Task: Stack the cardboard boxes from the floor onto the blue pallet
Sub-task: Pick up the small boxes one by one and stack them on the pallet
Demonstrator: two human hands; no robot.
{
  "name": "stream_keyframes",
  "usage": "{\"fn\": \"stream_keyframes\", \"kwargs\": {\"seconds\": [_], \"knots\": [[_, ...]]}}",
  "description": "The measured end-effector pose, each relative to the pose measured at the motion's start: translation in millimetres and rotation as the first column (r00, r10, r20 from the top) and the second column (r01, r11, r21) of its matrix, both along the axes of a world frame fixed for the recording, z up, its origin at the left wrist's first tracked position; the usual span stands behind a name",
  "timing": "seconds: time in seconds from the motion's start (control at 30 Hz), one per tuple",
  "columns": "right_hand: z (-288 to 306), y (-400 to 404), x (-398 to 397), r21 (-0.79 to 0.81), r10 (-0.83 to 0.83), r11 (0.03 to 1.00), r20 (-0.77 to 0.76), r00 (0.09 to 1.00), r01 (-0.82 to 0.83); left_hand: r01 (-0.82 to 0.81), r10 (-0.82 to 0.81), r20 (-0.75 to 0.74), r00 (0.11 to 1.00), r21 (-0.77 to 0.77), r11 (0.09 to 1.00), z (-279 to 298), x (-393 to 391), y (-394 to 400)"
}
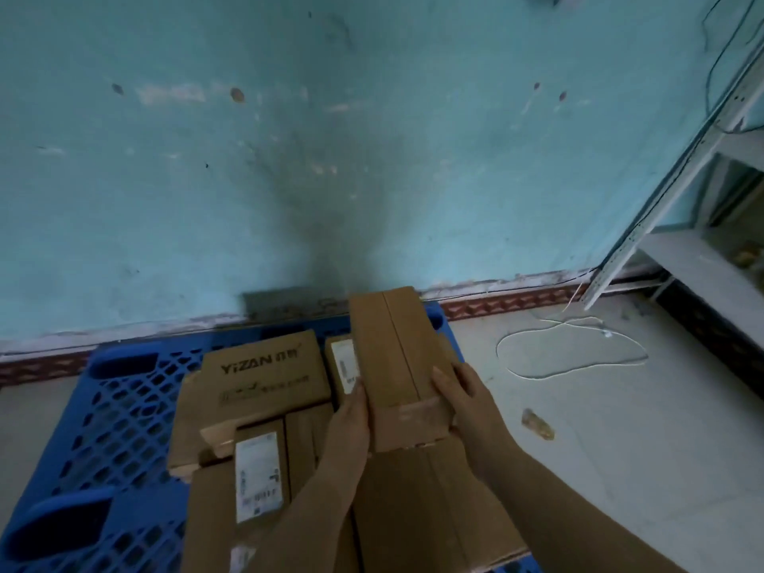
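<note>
Cardboard boxes, plain brown, already cover much of the blue slotted plastic pallet (115,411) against the turquoise wall. Leftmost on it: a flat brown carton printed YIZAN (264,368), with a narrow brown box bearing a white label (258,473) in front. Left hand (351,419) lies with straight fingers flat against the left face of the long brown cardboard box (397,357); right hand (463,401) grips its right edge, fingers curled over the top. The box sits over the stack's right side, near the pallet's right rim. Judgement: lower it level and square its edges to the box beneath, since overhang rightward risks tipping. Further right, a white cord (570,349) loops on the pale floor.
</note>
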State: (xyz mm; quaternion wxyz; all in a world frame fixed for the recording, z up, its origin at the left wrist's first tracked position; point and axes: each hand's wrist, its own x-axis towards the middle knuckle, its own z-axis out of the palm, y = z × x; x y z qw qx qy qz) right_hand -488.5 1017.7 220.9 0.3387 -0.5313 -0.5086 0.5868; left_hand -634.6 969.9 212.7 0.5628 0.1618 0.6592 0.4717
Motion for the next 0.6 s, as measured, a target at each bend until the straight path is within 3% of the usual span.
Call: {"fn": "stream_keyframes", "kwargs": {"seconds": [0.1,0.23,0.4,0.6], "knots": [[-81,-23,4,-0.099,-0.012,0.995,0.030,0.999,0.015,0.023,-0.004,0.115,0.993,-0.165,0.986,-68,7,-26],[-176,-70,13,-0.375,-0.089,0.920,0.081,0.993,0.113,0.020,0.094,0.296,0.951,-0.360,0.933,-148,22,-63],[-233,-100,25,-0.412,-0.038,0.897,0.289,0.957,0.160,-0.004,0.129,0.393,0.910,-0.303,0.953,-213,38,-93],[-214,-66,6,-0.216,0.055,0.976,0.358,0.932,0.025,-0.146,0.184,0.351,0.918,-0.131,0.981,-195,24,-83]]}}
